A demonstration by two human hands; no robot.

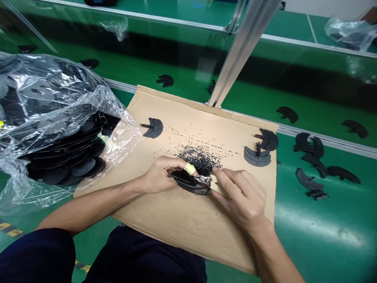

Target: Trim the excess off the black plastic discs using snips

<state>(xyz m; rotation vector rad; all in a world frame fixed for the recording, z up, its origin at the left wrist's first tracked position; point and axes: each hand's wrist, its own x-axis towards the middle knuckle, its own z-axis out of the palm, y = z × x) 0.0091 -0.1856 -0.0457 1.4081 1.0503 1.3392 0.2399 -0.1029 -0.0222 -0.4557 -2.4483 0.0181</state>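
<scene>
My left hand [163,173], with yellow tape on a fingertip, is closed on a black curved plastic part [191,184] above the cardboard. In my right hand [241,192] is a pair of nippers [203,179]; their metal jaws lie against the upper edge of that part, and the fingers hide most of the handles. Just beyond both hands, a pile of small black plastic scraps [202,157] spreads over the cardboard sheet [176,220].
To the left, a clear plastic bag [53,94] holds a stack of black parts [67,157]. Similar parts lie on the cardboard's left [153,128] and right [257,156], and on the green table [318,228]. A metal post [235,59] rises behind the cardboard.
</scene>
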